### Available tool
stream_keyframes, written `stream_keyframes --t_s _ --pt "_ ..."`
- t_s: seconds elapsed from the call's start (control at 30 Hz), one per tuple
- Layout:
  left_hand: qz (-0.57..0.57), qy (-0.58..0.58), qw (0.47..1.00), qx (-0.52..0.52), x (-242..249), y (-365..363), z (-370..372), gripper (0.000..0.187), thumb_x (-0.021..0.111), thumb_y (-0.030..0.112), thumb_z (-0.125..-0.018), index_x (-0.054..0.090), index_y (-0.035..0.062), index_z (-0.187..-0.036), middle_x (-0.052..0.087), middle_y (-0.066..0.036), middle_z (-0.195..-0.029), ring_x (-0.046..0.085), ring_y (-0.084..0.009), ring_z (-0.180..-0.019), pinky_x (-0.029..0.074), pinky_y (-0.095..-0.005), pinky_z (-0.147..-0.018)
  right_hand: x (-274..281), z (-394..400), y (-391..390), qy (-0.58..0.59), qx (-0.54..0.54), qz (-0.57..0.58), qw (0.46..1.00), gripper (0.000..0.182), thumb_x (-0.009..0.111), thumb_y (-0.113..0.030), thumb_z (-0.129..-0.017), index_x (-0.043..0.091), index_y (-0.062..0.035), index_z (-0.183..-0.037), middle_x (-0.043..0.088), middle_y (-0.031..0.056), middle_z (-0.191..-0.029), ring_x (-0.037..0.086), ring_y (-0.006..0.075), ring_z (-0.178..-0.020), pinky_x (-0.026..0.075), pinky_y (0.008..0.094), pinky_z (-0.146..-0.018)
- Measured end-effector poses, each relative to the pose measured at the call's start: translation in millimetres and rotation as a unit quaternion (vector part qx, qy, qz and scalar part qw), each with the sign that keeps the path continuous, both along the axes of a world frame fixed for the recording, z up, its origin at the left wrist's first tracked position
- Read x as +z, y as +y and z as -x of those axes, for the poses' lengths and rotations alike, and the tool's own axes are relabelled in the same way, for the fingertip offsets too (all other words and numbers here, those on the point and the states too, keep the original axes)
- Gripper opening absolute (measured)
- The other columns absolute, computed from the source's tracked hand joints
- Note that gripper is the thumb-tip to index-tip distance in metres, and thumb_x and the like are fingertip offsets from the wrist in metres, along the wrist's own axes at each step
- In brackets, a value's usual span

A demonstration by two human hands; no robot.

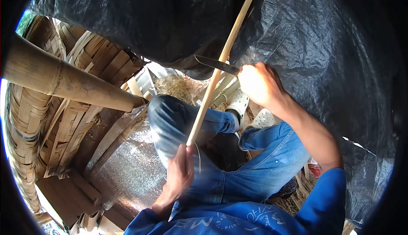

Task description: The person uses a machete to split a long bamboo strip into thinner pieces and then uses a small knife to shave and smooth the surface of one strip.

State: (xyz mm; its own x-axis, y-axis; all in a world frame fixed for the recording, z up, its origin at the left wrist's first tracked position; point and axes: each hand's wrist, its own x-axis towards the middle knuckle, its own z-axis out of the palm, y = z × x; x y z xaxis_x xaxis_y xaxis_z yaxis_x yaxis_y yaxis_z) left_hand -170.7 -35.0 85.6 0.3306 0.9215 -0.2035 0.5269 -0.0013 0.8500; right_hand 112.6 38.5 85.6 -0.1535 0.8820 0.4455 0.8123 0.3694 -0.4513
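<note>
I am gripping a pale, thin bamboo strip in my left hand; my right hand is clenching a dark knife, its blade pointing toward 9 o'clock and crossing the strip.

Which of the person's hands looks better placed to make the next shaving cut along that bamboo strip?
Probably the right hand: it grips the knife, whose blade meets the bamboo strip. The left hand holds the strip's lower end near the knee.

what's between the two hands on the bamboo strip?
In the head view, a bare stretch of bamboo strip runs from the left hand up to the knife in the right hand, passing over a denim knee.
</note>
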Motion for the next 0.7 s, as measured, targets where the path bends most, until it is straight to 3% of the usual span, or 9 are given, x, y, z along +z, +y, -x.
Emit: stream_keyframes --t_s 0.07,0.1,0.13,0.33,0.4,0.47,0.53,0.57,0.7 --pt "-0.012 0.023 1.000 -0.002 -8.5 0.9 -2.6 0.022 0.041 0.020 -0.101 0.051 0.0031 -0.091 0.049 -0.019 -0.051 0.054 -0.0372 -0.045 0.038 -0.0439 -0.044 19.3 17.6 -12.2 0.097 -0.041 0.243 0.964 0.008 0.058 -0.007 -0.076 0.064 -0.0015 -0.073 0.061 0.0162 -0.058 0.064 0.0262 -0.055 0.053 0.0382 -0.056" --pt "-0.029 0.008 1.000 -0.005 -6.3 0.0 -6.8 0.021 0.042 0.020 -0.101 0.049 0.0035 -0.089 0.049 -0.020 -0.051 0.054 -0.0390 -0.046 0.037 -0.0450 -0.044 23.6 44.2 -20.2 -0.149 -0.007 0.274 0.950 0.018 0.058 -0.013 -0.074 0.064 0.0033 -0.076 0.062 0.0249 -0.066 0.066 0.0346 -0.063 0.053 0.0466 -0.060" --pt "-0.030 0.006 1.000 -0.004 -5.3 1.2 -10.2 0.021 0.042 0.020 -0.101 0.049 0.0035 -0.089 0.049 -0.020 -0.051 0.054 -0.0390 -0.046 0.037 -0.0450 -0.044 30.9 55.8 -26.0 -0.116 0.098 0.371 0.916 0.021 0.057 -0.014 -0.070 0.067 0.0040 -0.077 0.061 0.0268 -0.063 0.068 0.0372 -0.070 0.054 0.0478 -0.062" --pt "-0.083 0.029 0.996 0.010 -18.2 11.1 -2.3 0.020 0.043 0.016 -0.100 0.046 0.0029 -0.085 0.050 -0.021 -0.055 0.051 -0.0402 -0.047 0.037 -0.0433 -0.043 -4.3 -16.5 6.9 -0.174 0.013 -0.077 0.982 0.010 0.063 -0.012 -0.065 0.066 -0.0034 -0.067 0.065 0.0213 -0.068 0.067 0.0347 -0.074 0.052 0.0386 -0.062" --pt "-0.064 0.009 0.998 -0.008 -9.5 10.1 -8.5 0.022 0.042 0.018 -0.101 0.047 0.0024 -0.086 0.049 -0.019 -0.054 0.051 -0.0358 -0.044 0.037 -0.0416 -0.043 23.1 40.3 -9.7 -0.185 -0.050 0.282 0.940 0.011 0.060 -0.009 -0.068 0.066 -0.0004 -0.067 0.063 0.0237 -0.066 0.067 0.0354 -0.070 0.052 0.0423 -0.062" --pt "-0.038 0.005 0.999 -0.025 -7.8 11.6 -8.4 0.025 0.041 0.020 -0.102 0.049 0.0020 -0.087 0.049 -0.017 -0.054 0.050 -0.0314 -0.042 0.037 -0.0399 -0.043 28.7 52.0 -21.5 -0.136 0.073 0.322 0.934 0.016 0.057 -0.007 -0.068 0.068 0.0043 -0.072 0.063 0.0270 -0.066 0.067 0.0383 -0.065 0.054 0.0458 -0.063" --pt "0.089 -0.121 0.988 -0.031 -8.7 12.6 -3.7 0.033 0.039 0.027 -0.103 0.053 0.0010 -0.089 0.044 -0.007 -0.049 0.044 -0.0187 -0.038 0.034 -0.0346 -0.042 42.6 32.9 -2.9 -0.191 -0.044 0.206 0.959 0.013 0.060 -0.008 -0.070 0.065 0.0033 -0.070 0.062 0.0221 -0.063 0.065 0.0346 -0.060 0.052 0.0432 -0.059" --pt "0.147 -0.144 0.979 -0.007 -5.5 11.0 -3.6 0.040 0.037 0.033 -0.103 0.055 0.0011 -0.088 0.039 0.001 -0.048 0.037 -0.0092 -0.039 0.031 -0.0281 -0.042 -7.2 -17.6 13.2 -0.161 0.058 -0.196 0.965 0.011 0.063 -0.011 -0.072 0.063 -0.0003 -0.069 0.058 0.0160 -0.060 0.059 0.0311 -0.054 0.049 0.0399 -0.055" --pt "0.332 -0.262 0.906 0.012 -5.2 8.2 1.4 0.041 0.035 0.035 -0.103 0.055 0.0026 -0.087 0.036 0.004 -0.048 0.030 -0.0069 -0.038 0.025 -0.0231 -0.040 18.6 35.1 -10.8 -0.135 -0.041 0.250 0.958 0.010 0.061 -0.011 -0.068 0.062 -0.0026 -0.062 0.061 0.0197 -0.060 0.063 0.0322 -0.058 0.052 0.0413 -0.061"
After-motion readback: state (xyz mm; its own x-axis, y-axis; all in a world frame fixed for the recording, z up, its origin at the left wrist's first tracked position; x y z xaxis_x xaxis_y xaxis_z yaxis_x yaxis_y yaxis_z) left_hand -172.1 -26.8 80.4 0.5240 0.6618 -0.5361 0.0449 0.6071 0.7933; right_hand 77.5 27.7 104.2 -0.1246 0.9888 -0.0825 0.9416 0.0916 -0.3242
